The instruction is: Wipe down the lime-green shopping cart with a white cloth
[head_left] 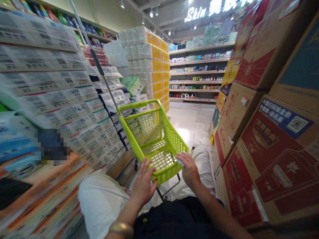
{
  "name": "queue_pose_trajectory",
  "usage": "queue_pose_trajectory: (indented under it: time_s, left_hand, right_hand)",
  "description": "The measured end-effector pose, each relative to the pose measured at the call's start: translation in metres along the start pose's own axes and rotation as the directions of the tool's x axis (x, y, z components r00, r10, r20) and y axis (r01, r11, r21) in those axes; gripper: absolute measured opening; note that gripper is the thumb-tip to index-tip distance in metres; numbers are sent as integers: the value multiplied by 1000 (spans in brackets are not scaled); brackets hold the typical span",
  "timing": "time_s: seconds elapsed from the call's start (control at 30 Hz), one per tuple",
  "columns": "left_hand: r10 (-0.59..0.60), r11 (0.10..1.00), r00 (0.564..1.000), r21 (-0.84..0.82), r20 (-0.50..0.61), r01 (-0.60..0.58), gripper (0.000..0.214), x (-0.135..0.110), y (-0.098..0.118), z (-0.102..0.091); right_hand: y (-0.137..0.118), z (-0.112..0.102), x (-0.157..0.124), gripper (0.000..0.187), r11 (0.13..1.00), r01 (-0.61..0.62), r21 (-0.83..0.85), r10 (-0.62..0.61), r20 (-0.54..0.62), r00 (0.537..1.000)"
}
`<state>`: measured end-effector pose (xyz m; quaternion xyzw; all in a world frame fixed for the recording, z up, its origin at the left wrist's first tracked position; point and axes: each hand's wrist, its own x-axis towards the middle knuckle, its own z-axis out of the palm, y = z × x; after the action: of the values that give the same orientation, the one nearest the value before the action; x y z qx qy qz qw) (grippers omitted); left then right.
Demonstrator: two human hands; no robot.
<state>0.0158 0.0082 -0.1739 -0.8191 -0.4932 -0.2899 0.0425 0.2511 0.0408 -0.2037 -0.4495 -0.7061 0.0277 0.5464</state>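
A small lime-green plastic shopping cart (165, 177) stands between my knees, its slotted basket showing the floor through the holes. My left hand (144, 184) rests at the near left corner of the basket rim, fingers spread and holding nothing. At the near right corner is my right hand (189, 168), its fingers bent over a small white piece that looks like a tissue (179, 161), close against the rim. A thin metal pole (96, 61) rises from the cart's left side by the far handle (136, 105).
Stacked paper packs (62, 78) line the left, blurred. Yellow-and-white tissue packs (159, 73) stand ahead. Cartons (266, 142) rise close on the right. Tiled floor (184, 122) leads to product shelves (196, 71). A pixelated patch (51, 146) is at left.
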Motion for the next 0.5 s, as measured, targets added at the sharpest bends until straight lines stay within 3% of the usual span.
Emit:
queue_pose_trajectory:
  time_s: [0.13,0.27,0.33,0.5]
  left_hand:
    - [-1,1000,1000,-4,-13,1,23,0,1,2]
    - [4,1000,1000,-18,-30,-4,26,1,0,3]
    - [8,1000,1000,-23,-26,-9,28,1,-1,2]
    - [1,1000,1000,-16,-15,-2,28,-1,0,2]
  right_hand:
    - [-6,3,-3,60,1000,-16,7,16,-30,999]
    - [-35,16,-13,59,991,122,56,-129,148,981]
    - [-37,15,-12,59,987,148,66,-158,194,968]
    - [-14,-1,1,52,1000,17,-12,-17,13,1000]
